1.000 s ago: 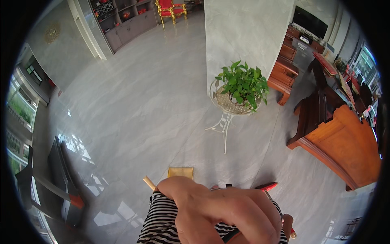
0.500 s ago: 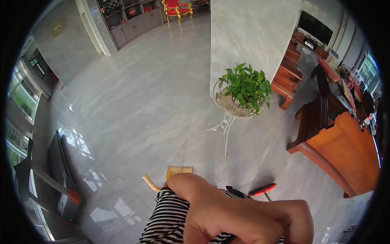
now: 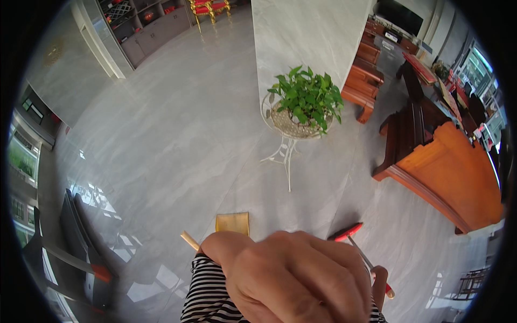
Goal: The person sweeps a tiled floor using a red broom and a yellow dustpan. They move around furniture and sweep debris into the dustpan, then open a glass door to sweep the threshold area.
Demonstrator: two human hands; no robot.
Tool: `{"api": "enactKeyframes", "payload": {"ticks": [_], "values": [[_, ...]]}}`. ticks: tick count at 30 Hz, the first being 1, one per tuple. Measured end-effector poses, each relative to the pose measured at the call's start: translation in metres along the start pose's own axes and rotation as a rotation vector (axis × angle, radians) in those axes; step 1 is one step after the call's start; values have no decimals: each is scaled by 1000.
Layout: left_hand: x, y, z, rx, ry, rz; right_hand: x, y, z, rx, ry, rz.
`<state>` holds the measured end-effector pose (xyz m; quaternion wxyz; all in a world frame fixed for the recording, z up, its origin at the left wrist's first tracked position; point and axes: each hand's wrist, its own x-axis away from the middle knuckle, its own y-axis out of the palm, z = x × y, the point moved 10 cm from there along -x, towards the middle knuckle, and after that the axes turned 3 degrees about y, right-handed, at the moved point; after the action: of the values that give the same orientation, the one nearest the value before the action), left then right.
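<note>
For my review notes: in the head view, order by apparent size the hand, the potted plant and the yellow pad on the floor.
1. Hand, though nearness to the camera inflates it.
2. Potted plant.
3. Yellow pad.

Open grey floor point(image 3: 177, 129) ahead and to my left, wide and bare up to the far cabinets point(image 3: 145, 24). Dead ahead a potted plant point(image 3: 307, 99) on a thin white stand point(image 3: 285, 156) blocks the middle line. Behind it, a pale pillar point(image 3: 307, 32). Right side crowded: wooden furniture point(image 3: 447, 167), only a narrow strip of floor between it and the stand. Dark frame point(image 3: 70, 231) low on the left.
</note>
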<state>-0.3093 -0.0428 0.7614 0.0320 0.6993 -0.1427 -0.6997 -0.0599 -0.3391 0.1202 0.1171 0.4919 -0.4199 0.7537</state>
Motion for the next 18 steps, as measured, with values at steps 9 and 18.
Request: {"api": "enactKeyframes", "payload": {"ticks": [9, 18], "values": [[95, -70, 94, -1505, -368, 105, 11, 52, 56, -15, 74, -56], [366, -216, 413, -2849, -943, 704, 22, 54, 174, -245, 439, -152]]}}
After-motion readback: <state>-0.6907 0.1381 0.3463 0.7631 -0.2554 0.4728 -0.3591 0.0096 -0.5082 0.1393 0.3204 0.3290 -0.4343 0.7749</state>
